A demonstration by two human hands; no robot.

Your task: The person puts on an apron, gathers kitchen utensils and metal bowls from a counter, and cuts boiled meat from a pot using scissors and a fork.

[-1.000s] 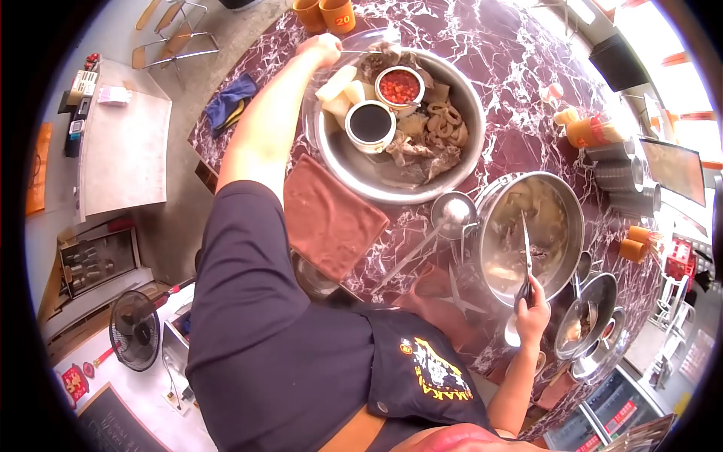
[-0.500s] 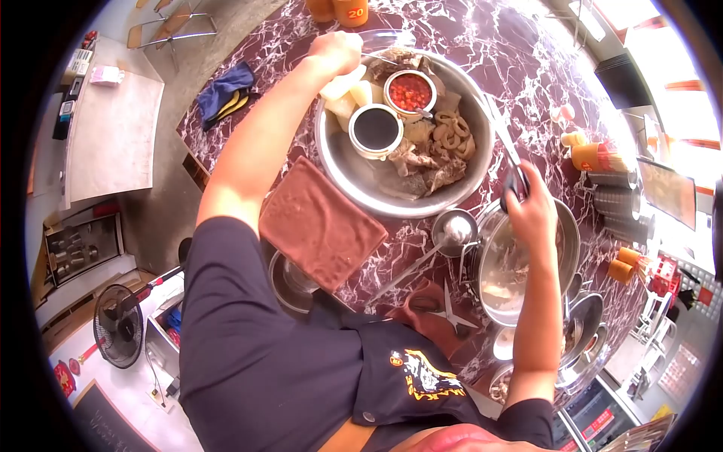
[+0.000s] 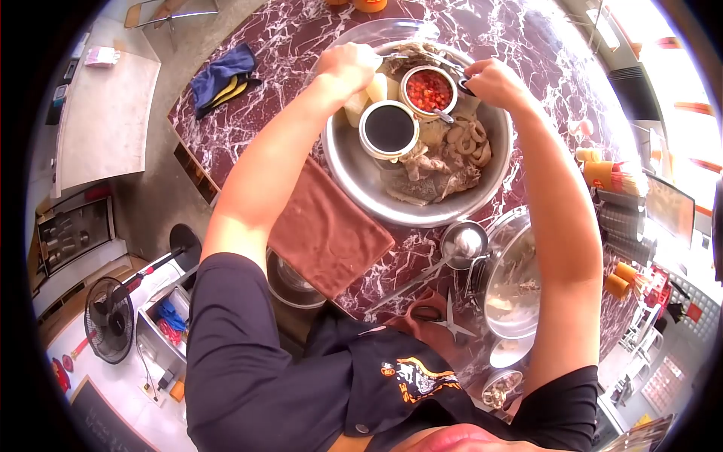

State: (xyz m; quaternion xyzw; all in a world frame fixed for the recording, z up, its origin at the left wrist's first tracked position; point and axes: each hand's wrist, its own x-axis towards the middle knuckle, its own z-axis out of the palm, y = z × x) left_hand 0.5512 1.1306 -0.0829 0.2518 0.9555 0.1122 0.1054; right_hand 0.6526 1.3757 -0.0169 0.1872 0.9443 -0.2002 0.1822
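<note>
A large steel basin (image 3: 343, 181) holds dark meat (image 3: 435, 184), pale rings (image 3: 473, 139), pale chunks (image 3: 376, 89), a bowl of black sauce (image 3: 388, 128) and a bowl of chopped red sauce (image 3: 428, 90). My left hand (image 3: 350, 66) is closed at the basin's upper left on a thin metal utensil (image 3: 392, 56) that points into the meat. Across the upper right rim, my right hand (image 3: 493, 81) is closed round the black-handled scissors (image 3: 440, 57), their blades pointing left over the basin. The blade tips and the utensil's tip are hard to make out.
A brown cloth (image 3: 327, 226) lies below the basin. To its right are a ladle (image 3: 465, 242), a pot of broth (image 3: 512, 294) partly behind my right forearm, and a second pair of scissors (image 3: 452, 320). Blue gloves (image 3: 222, 79) lie at left, stick holders (image 3: 600, 175) at right.
My right hand has carried the scissors from the broth pot up and left to the basin's top. My left hand still grips the utensil. The view has shifted slightly.
</note>
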